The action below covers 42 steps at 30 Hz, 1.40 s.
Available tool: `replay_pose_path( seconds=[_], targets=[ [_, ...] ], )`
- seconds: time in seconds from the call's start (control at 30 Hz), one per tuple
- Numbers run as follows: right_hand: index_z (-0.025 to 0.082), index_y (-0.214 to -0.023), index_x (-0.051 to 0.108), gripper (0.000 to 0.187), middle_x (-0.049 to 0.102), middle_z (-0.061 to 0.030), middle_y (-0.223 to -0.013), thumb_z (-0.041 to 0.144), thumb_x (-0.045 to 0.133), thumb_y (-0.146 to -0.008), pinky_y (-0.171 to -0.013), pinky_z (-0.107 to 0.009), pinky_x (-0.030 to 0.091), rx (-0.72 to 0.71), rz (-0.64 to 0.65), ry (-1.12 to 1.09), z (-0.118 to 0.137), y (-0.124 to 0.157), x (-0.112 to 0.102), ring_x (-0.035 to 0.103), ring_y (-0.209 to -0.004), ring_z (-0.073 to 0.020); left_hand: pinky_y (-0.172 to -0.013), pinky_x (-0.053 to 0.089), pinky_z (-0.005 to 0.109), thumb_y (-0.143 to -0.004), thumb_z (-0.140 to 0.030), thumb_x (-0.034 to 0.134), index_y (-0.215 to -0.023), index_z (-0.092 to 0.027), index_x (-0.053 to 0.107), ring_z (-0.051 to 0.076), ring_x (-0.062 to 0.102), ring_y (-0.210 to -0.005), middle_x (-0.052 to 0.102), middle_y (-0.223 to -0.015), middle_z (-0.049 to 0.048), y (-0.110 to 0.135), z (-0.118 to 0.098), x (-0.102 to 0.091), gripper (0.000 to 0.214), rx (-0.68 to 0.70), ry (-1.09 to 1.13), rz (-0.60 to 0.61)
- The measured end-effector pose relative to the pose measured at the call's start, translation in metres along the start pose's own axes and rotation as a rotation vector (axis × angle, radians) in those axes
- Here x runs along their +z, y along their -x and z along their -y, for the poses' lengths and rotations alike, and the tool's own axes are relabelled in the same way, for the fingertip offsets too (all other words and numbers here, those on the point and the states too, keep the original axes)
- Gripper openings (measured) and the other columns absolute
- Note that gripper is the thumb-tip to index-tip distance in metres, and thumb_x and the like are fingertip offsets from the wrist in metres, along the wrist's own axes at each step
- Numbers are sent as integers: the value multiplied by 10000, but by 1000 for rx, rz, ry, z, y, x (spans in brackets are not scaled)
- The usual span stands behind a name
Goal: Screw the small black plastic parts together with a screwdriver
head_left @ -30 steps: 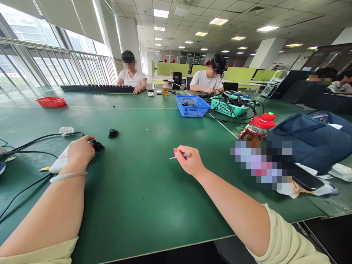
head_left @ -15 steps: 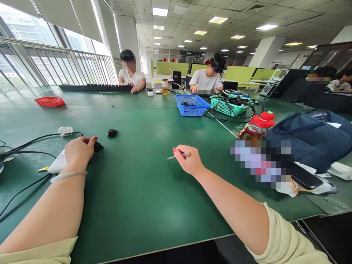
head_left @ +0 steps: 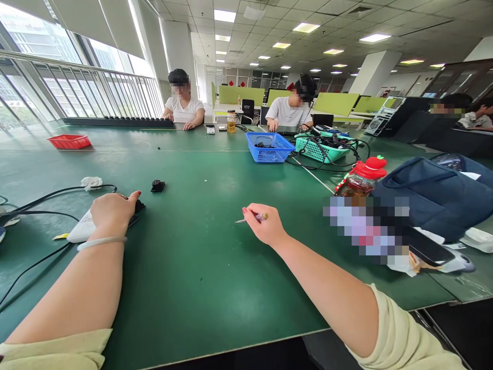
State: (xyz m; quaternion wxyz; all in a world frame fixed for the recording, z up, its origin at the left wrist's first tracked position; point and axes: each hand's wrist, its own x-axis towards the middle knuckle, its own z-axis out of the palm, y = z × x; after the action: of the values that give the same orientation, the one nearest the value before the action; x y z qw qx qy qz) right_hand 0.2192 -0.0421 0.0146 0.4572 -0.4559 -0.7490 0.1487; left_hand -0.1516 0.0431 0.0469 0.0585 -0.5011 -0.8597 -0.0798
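The right hand (head_left: 266,226) is closed around a slim tool (head_left: 262,217), purplish with a thin metal tip, over the counter (head_left: 208,293). The left hand (head_left: 111,211) covers part of a black piece (head_left: 139,206); its grip is hidden. The counter is glossy green; windows (head_left: 57,38) line the office's left side.

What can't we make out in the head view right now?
All in the head view:
- Black piece at the left grip: mostly hidden behind that hand; can't tell if it's held.
- White box: partly covered by the same hand.
- Pen-like tool: middle hidden by the right grip; exact type too small.
- Blue basket: contents too small, partly behind its wall.
- Navy bag: cut off by right edge.
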Motion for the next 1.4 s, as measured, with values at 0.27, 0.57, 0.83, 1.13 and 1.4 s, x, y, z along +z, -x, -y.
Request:
replay_pose_path(
  seconds=[0.27,0.57,0.83,1.13,1.4],
  targets=[
    [205,-549,357,407,411,36,-506,335,437,-926,-501,-248,270,-6,-5,-19,-1,0,1,382,-496,-98,-843,462,409,-869,-597,416,-1134,-163,719,352,602,-1065,694,-1121,182,-1,-3,2,592,42,9,-15],
    [201,-544,352,406,388,41,-498,322,444,-921,-490,-244,257,-13,-23,-15,1,0,-1,359,-487,-92,-795,467,404,-887,-578,356,-1047,-80,732,369,611,-1034,699,-1053,215,-4,-2,6,644,46,-25,-20],
    [202,-549,373,401,410,39,-505,328,443,-923,-495,-245,267,-7,-10,-18,-1,0,0,369,-492,-93,-792,477,409,-868,-613,352,-1035,-105,735,358,614,-1013,707,-1034,207,-6,0,7,657,40,22,-39],
    [208,-547,338,407,383,39,-503,331,433,-924,-491,-255,263,1,2,-2,-3,0,1,343,-485,-99,-788,480,413,-877,-602,354,-1045,-93,730,364,610,-1026,695,-1066,213,-4,-2,2,655,44,1,21],
    [208,-552,329,404,372,41,-503,334,432,-921,-499,-257,263,12,8,-3,-1,0,2,348,-489,-100,-824,476,409,-879,-598,379,-1088,-116,723,356,602,-1054,695,-1091,195,-3,-3,2,627,28,4,14]
  ],
)
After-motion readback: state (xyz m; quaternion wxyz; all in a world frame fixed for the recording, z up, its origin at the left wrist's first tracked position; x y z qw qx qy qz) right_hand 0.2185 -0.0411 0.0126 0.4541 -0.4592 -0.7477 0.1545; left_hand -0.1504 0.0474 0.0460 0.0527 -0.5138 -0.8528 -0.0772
